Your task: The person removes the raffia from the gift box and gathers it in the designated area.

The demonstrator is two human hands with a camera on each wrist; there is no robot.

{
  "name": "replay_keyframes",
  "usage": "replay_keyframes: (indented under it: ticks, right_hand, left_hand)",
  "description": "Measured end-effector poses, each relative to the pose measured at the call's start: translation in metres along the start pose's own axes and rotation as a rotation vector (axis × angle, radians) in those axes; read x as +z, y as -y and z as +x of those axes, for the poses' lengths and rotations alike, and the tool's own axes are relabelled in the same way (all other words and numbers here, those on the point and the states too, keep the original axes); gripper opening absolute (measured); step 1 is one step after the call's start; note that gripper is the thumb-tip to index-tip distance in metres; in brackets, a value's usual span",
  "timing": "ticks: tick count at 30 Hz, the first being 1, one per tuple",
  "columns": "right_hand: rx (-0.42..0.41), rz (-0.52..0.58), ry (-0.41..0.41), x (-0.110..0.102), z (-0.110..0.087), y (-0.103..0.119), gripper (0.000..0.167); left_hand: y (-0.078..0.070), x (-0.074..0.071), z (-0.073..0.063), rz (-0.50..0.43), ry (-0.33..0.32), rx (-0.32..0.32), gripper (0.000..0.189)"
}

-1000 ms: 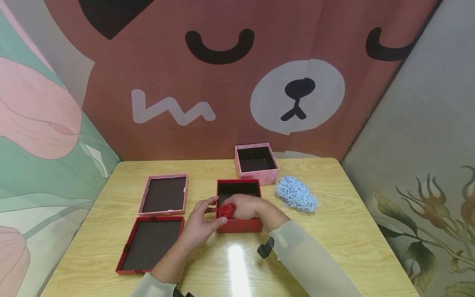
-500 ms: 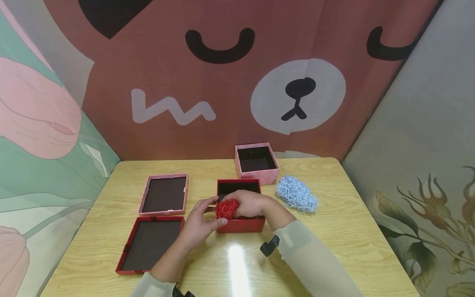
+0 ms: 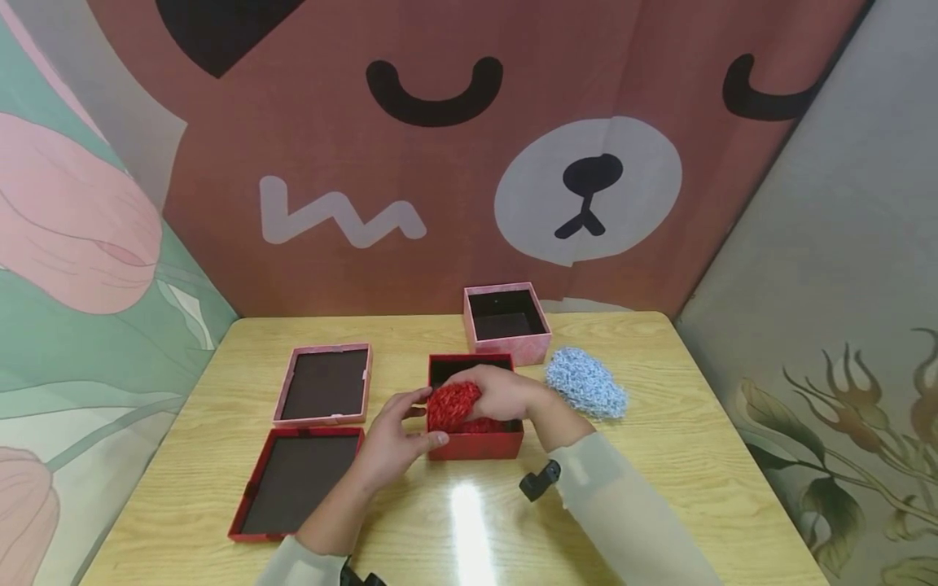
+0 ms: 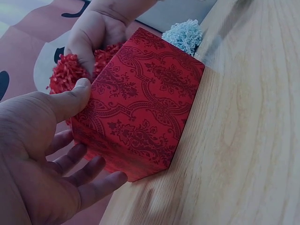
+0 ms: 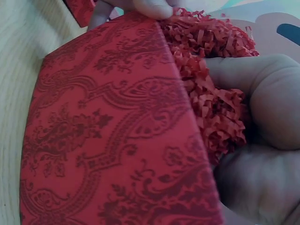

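An uncovered red patterned box (image 3: 475,446) stands mid-table, dark inside. My left hand (image 3: 388,452) lies at its near left corner, thumb on the rim and loosely spread fingers along the left side. Over the opening, my right hand (image 3: 501,395) holds a clump of red shredded paper (image 3: 452,403) by its right part. More red paper shows inside the box, below that hand. In the right wrist view the red shreds (image 5: 220,110) bulge above the rim, between the box wall and my right fingers. Some right fingertips are hidden in the paper.
Behind the red box stands a pink box (image 3: 522,350), uncovered. A pile of light blue shredded paper (image 3: 586,382) lies to its right. On the left are a pink lid (image 3: 322,422) and a red lid (image 3: 252,488), both inside up. A curtained wall rises behind the table.
My right hand has come up out of the red box and slightly right, lifting the clump of red shredded paper higher into view. The left hand stays at the corner.
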State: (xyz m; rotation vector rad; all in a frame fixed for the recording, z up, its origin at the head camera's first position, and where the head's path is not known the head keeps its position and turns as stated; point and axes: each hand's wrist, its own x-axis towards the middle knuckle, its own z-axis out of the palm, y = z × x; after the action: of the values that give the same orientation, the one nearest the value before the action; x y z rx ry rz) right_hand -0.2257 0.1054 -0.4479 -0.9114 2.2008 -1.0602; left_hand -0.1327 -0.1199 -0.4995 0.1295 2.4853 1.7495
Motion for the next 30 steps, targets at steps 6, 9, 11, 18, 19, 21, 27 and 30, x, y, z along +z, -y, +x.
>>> replay_keyframes:
  ticks: [6, 9, 11, 18, 19, 21, 27, 30]
  right_hand:
    - [-0.026, 0.03, -0.046, -0.007, -0.009, 0.003, 0.036]
    - [-0.032, 0.051, -0.067, -0.01, -0.014, 0.003, 0.039]
    - [-0.038, 0.062, -0.081, -0.011, -0.018, 0.002, 0.041]
    - [-0.071, 0.055, -0.123, -0.014, -0.029, 0.001, 0.043]
    - [-0.068, 0.051, -0.132, -0.014, -0.031, 0.0, 0.044]
    - [-0.065, 0.059, -0.148, -0.015, -0.035, 0.0, 0.044]
    - [-0.067, 0.122, -0.16, -0.018, -0.048, 0.001, 0.046]
    - [-0.077, 0.144, -0.161, -0.019, -0.056, 0.0, 0.046]
  left_hand:
    - [0.001, 0.001, 0.001, -0.013, -0.003, 0.011, 0.076]
    - [0.002, 0.002, 0.001, -0.014, -0.005, 0.02, 0.076]
    - [0.003, 0.002, 0.001, -0.019, -0.006, 0.023, 0.076]
    - [0.004, 0.001, 0.0, -0.02, -0.022, 0.016, 0.076]
    - [0.004, 0.001, 0.0, -0.02, -0.022, 0.015, 0.077]
    - [0.004, 0.0, 0.0, -0.02, -0.02, 0.015, 0.077]
    - [0.004, 0.0, 0.0, -0.03, -0.017, 0.009, 0.077]
    - [0.005, 0.0, 0.0, -0.024, -0.014, 0.01, 0.077]
